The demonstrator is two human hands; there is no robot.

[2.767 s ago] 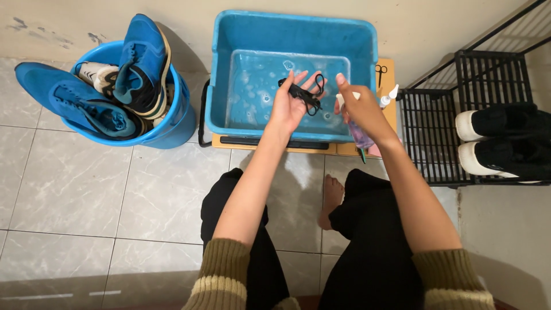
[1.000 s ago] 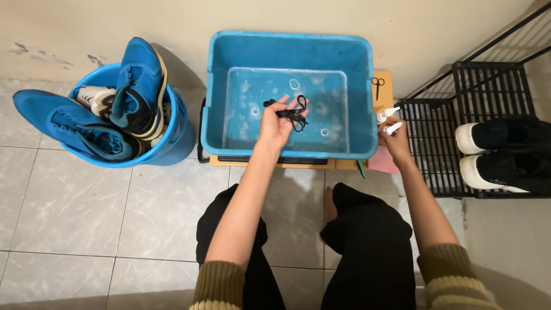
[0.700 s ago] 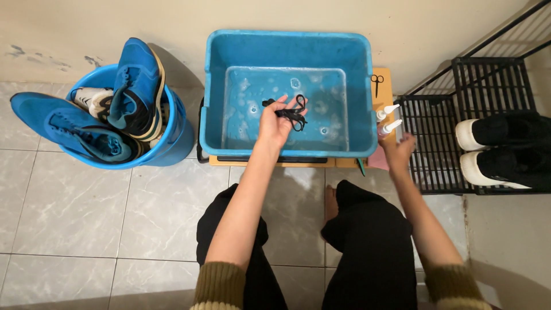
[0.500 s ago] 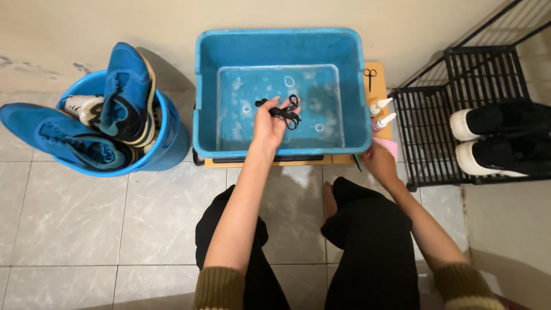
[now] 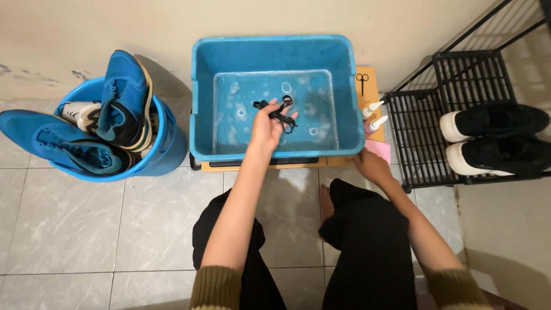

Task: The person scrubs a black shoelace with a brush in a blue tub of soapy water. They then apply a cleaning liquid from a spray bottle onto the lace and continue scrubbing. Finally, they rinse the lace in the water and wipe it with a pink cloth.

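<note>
Grey floor tiles (image 5: 74,229) and a beige wall are seen from above. A blue tub (image 5: 275,51) with shallow soapy water is set on a low wooden surface (image 5: 376,129) at the far centre. The left hand (image 5: 265,127) is held over the tub, fingers closed on a bunch of black shoelaces (image 5: 278,110) above the water. The right hand (image 5: 372,166) is lowered at the surface's near right corner, just beside a pink item (image 5: 377,150), possibly a cloth; whether its fingers grip anything cannot be told. Two small white bottles (image 5: 374,115) and scissors (image 5: 361,82) are noted on the surface. Blue shoes (image 5: 123,100) are stood in a blue bucket (image 5: 166,152) at left. Black shoes (image 5: 499,135) are stored on a black wire rack (image 5: 425,132) at right.
</note>
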